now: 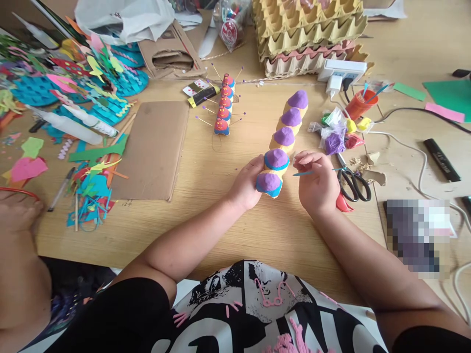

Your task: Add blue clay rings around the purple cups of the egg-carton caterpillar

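A strip of egg carton (282, 138) with several purple-topped humps slants away from me above the table. The two nearest humps have blue around their lower parts; the farther ones show bare yellowish carton. Fingers of my left hand (247, 185) wrap the near end of the strip from the left. To the right of it, my right hand (317, 184) is closed on a thin blue stick (303, 173), whose tip points left toward the strip. A finished-looking caterpillar (224, 105) with red humps, blue bases and pins stands farther back.
Scissors (353, 181), clay packets (334, 139) and an orange cup (361, 103) lie right of my right hand. Cardboard (152, 149), paper scraps (93, 189) and glue bottles (66, 125) lie left. Egg trays (312, 39) are stacked behind. Another person's arm (18, 235) rests at far left.
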Available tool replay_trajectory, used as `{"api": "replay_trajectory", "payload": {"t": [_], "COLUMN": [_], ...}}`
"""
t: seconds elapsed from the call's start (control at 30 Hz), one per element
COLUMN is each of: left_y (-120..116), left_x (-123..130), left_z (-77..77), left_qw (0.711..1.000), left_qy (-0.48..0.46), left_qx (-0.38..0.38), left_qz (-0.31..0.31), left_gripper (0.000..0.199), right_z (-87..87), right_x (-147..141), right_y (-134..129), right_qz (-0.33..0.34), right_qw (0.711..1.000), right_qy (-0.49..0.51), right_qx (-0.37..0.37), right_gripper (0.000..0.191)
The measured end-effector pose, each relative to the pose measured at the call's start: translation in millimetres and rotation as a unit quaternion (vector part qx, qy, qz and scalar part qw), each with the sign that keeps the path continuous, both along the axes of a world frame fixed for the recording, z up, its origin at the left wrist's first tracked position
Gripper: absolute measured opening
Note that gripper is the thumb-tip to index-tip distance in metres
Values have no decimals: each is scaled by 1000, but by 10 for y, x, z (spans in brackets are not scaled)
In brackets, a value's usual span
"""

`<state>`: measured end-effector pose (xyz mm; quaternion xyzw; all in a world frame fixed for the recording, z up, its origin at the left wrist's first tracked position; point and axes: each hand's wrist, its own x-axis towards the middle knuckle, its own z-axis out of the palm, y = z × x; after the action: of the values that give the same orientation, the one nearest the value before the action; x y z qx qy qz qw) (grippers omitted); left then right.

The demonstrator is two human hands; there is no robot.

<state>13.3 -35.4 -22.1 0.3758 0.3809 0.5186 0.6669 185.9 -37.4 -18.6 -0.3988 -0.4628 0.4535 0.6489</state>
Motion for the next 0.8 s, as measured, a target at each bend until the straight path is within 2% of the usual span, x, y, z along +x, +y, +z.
{"api": "replay_trajectory", "payload": {"t": [0.13,0.2,0.27,0.37,0.5,0.67,0.8], "left_y": [-22,-41,-63,-92,-117,-147,-161], "left_x": [-11,-6,5,23,28,12,-5], "left_z": [2,9,21,32,19,26,37], "left_qw": [999,999,999,999,998,996,995], "left_qy": [-44,-52,-47,-32,-10,-14,1], "left_qx": [-14,-4,4,19,50,82,97], "left_qz": [1,1,0,20,41,21,19], "left_gripper": [60,60,60,60,61,58,56], "right_z": [-1,9,16,11,5,21,5], "right_x": [-39,-69,-92,-113,-112,-71,-49], "right_y": [-10,-22,-35,-57,-77,-74,-72], "right_qz": [75,134,183,212,221,263,269], "right_qw": [990,974,959,951,951,942,936], "right_qy": [33,72,99,111,103,104,120], "right_qx": [-112,-166,-190,-195,-191,-179,-191], "right_gripper": [6,12,27,40,39,41,39]}}
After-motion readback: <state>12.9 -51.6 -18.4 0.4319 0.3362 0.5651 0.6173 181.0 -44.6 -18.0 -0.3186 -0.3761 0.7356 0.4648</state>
